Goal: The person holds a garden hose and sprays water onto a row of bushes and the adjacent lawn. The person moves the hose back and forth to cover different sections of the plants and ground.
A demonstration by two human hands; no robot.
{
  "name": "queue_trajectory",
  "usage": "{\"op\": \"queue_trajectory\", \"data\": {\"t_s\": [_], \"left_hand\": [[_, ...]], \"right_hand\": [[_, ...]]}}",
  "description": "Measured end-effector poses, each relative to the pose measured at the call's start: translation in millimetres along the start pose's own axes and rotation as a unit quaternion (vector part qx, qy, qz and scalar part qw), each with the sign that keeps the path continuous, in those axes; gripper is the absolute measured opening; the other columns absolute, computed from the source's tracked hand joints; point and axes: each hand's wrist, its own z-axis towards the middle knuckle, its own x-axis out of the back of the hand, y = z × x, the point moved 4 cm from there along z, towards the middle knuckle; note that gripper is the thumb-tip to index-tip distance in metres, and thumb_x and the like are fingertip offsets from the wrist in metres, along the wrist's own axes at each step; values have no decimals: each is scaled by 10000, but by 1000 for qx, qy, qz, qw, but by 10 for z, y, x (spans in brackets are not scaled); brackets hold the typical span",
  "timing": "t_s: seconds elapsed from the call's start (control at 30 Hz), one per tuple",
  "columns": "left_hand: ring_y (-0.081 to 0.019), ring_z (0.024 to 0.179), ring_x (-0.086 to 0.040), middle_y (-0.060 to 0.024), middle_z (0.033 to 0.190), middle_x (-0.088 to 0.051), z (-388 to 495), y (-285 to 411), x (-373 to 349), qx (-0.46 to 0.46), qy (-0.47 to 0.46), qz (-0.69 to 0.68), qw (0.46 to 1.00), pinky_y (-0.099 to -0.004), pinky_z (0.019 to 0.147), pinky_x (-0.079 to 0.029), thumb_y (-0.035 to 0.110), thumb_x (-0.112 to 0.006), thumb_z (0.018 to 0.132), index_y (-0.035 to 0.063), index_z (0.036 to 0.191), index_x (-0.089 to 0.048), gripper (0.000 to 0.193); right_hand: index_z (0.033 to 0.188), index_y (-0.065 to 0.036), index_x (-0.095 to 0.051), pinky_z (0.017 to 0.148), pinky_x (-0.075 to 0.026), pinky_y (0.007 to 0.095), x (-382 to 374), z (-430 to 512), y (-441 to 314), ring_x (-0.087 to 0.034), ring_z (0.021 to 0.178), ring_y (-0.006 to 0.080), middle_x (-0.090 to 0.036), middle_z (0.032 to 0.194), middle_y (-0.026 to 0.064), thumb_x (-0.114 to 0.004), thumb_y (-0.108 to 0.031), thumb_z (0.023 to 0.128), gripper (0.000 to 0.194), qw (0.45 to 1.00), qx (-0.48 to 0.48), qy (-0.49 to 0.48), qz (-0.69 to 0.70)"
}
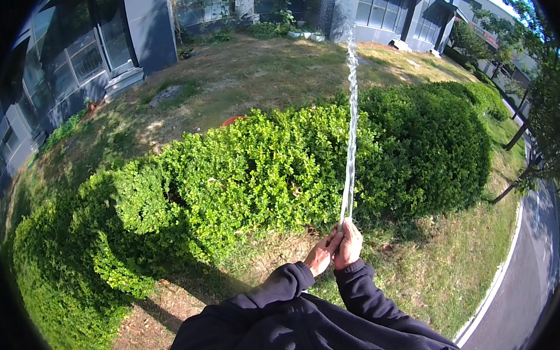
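My left hand (319,256) and my right hand (350,248) are pressed together in front of my body, closed around the end of a hose (341,225). Only a short pale tip of the hose shows; the fingers and palms hide the rest of the grip. From the tip a stream of water (352,122) shoots forward over the hedge (261,176). Farther out, near the building, the jet breaks into spray. Dark sleeves cover both my forearms.
Beyond the hedge lies patchy lawn (254,75) with a red round object (233,121) partly hidden by leaves. A grey building (151,29) with large windows stands behind. At right, a white kerb (500,277) borders a paved road (522,280), with trees (518,136) alongside.
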Motion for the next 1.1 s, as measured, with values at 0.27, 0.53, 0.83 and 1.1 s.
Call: {"op": "queue_trajectory", "data": {"t_s": [0.27,0.53,0.83,1.1], "left_hand": [[-85,892,-533,-49,994,-586,269,-861,52,20,14,-266,964,-201,766,-442,329,-403,1018,3,1224,-513,401],[-97,694,-474,5,766,-520,-190,-638,205,42,64,-490,868,-243,617,-399,447,-384,1002,71,953,-550,414],[-79,597,-396,25,671,-427,-598,-327,523,14,190,-277,942,-241,521,-327,461,-368,1003,77,850,-533,445],[-79,591,-390,26,669,-421,-665,-330,585,16,189,-254,949,-243,515,-322,465,-364,1003,77,844,-530,451]], "right_hand": [[829,-5,-543,496,-447,270,-182,-21,72,-497,537,146,-521,643,58,-489,-248,968,285,998,-28,-33,-36],[871,-12,-593,547,-437,233,-401,-121,429,-518,589,107,-582,711,31,-525,-184,948,200,979,-101,-139,-112],[831,-24,-567,522,-418,236,-696,-282,574,-494,564,103,-547,680,25,-525,-170,948,192,964,-175,-170,-103],[828,-24,-576,508,-422,238,-737,-271,628,-494,548,106,-558,675,27,-550,-174,942,191,964,-159,-195,-82]]}}
